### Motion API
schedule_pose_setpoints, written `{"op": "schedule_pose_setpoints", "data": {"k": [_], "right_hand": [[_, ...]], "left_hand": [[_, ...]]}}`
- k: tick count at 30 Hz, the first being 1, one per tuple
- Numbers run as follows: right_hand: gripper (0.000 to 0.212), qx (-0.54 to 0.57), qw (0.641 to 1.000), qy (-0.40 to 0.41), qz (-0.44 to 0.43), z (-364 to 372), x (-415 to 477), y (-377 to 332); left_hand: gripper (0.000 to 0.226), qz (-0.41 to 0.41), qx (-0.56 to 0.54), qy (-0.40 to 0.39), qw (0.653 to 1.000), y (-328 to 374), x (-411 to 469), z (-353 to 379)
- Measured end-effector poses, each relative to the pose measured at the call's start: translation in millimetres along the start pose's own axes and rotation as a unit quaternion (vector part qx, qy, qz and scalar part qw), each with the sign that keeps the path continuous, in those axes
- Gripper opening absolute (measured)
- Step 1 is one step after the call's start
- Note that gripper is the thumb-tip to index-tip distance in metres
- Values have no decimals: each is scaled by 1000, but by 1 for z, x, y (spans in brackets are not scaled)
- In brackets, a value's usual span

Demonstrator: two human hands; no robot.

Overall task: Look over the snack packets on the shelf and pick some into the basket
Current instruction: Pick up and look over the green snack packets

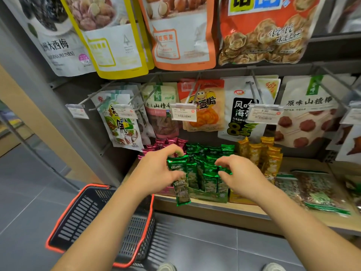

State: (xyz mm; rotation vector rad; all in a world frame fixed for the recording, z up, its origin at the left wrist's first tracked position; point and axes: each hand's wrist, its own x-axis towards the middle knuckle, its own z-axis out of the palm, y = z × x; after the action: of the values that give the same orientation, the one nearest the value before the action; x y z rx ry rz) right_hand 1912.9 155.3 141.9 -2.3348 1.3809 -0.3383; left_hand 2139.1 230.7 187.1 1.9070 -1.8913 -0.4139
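head view: the left hand point(156, 169) grips a green packet point(180, 192) near its top, thumb on the front and fingers curled over the top edge. the packet hangs upright in front of the shelf point(244, 210), its lower end below the shelf's front edge. the right hand point(242, 175) is just to the right, apart from the left. its fingertips are bent down onto the tops of the green row point(205, 165) standing in an open box point(207, 196). thumb and fingers close in on one packet top there, but i cannot tell if they really pinch it or only touch. the held packet is at the left end of that row, lifted clear of the box. pink packets point(166, 143) stand to the left behind the left hand, and gold packets point(261, 153) stand to the right of the green ones. flat bags point(322, 192) lie further right on the shelf. the basket point(82, 218), black with a red rim, sits on the grey floor point(29, 192) at lower left, under the left forearm and below shelf level; nothing shows inside the part in sight. above the shelf, hanging bags point(203, 106) hang from hooks with price tags point(183, 112) in front, and larger pouches point(117, 36) hang in a row higher up. two shoe tips point(167, 267) show at the bottom edge.
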Motion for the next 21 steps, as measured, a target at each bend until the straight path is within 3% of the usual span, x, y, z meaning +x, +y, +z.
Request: {"op": "schedule_pose_setpoints", "data": {"k": [6, 11, 15, 21], "right_hand": [[61, -142, 985, -52, -82, 52, 2, 2], [57, -210, 974, -58, -68, 65, 7, 10], [47, -217, 974, -27, -57, 63, 10, 12], [47, -160, 985, -35, -55, 61, 12, 17]], "left_hand": [[37, 16, 7, -10, 1000, 4, 33, 13], [40, 62, 26, 16, 998, -3, 44, 34], [41, 87, 24, 34, 995, -10, 53, 43], [42, 89, 20, -5, 996, -23, 58, 60]]}}
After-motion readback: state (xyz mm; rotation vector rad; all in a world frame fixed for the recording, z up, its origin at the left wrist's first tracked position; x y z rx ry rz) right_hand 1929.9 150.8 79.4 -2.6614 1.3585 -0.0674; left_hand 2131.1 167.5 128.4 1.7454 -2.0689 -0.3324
